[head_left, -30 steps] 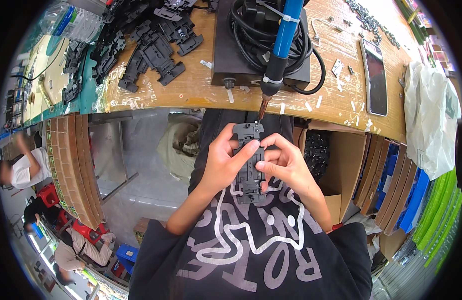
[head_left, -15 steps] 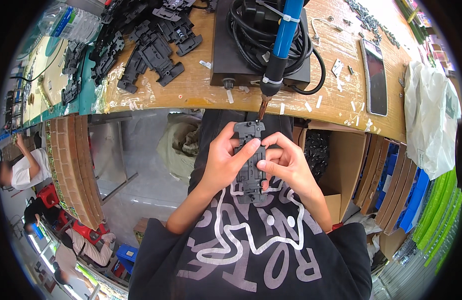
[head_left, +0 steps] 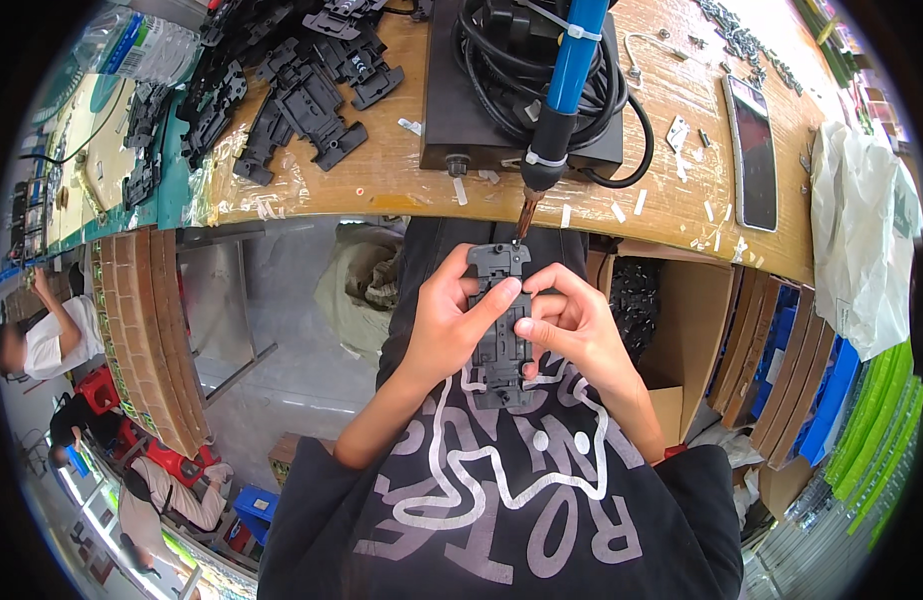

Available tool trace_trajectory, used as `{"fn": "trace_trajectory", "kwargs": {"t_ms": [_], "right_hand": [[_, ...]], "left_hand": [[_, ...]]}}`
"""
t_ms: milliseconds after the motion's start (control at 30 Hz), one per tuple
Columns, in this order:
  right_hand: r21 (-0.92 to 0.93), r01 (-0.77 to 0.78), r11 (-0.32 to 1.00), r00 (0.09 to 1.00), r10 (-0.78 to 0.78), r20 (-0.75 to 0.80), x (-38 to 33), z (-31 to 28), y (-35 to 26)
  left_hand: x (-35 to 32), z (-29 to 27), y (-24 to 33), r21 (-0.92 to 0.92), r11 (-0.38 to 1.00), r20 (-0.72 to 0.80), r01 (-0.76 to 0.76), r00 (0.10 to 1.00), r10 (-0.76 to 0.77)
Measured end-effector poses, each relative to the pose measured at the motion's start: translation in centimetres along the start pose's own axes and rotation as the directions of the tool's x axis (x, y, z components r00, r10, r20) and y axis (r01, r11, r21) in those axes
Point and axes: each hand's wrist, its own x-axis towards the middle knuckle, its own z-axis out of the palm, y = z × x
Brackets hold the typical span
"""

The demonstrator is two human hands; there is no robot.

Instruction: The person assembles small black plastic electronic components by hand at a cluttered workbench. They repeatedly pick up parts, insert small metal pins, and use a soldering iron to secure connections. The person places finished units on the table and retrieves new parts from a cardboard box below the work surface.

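A long black plastic chassis (head_left: 503, 362) is held upright in front of my chest, over my lap. My left hand (head_left: 448, 318) is closed on its left edge, the thumb pressed across its face. On the other side, my right hand (head_left: 580, 325) has curled fingers and a thumb at the right edge; whether a small piece is in those fingers cannot be made out. A blue electric screwdriver (head_left: 576, 85) with a black nose leans down past the table edge. Its bit (head_left: 527, 215) meets the chassis's far right corner, where a small screw shows.
Behind the screwdriver stands a black box (head_left: 442, 120) with coiled black cable. Black chassis parts (head_left: 317, 105) are heaped at the far left. A phone (head_left: 752, 155), small screws (head_left: 752, 45) and a white plastic bag (head_left: 862, 240) lie right. A cardboard box (head_left: 697, 320) sits below the table.
Both hands and the chassis stay almost still, with the bit at the same corner. The table's contents appear shifted very slightly in the picture.
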Motion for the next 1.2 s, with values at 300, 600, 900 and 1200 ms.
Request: {"fn": "trace_trajectory", "kwargs": {"t_ms": [300,600,900,1200], "right_hand": [[-0.007,0.017,1.000,1.000,-0.017,-0.001,0.15,-0.14,0.19],[-0.005,0.033,0.999,0.999,-0.033,-0.006,0.32,-0.37,0.57],[-0.015,0.016,1.000,1.000,-0.017,-0.016,0.45,-0.29,0.47],[-0.008,0.041,0.999,0.999,-0.041,-0.022,0.73,-0.35,0.37]], "left_hand": [[0.14,0.01,0.03,0.014,1.000,0.001,-0.004,1.000,0.004],[0.25,0.10,0.03,0.013,1.000,-0.007,-0.014,1.000,0.015],[0.35,-0.11,-0.20,0.041,0.999,-0.010,-0.018,1.000,0.019],[0.64,-0.03,-0.01,0.031,0.999,-0.012,-0.027,1.000,0.027]]}}
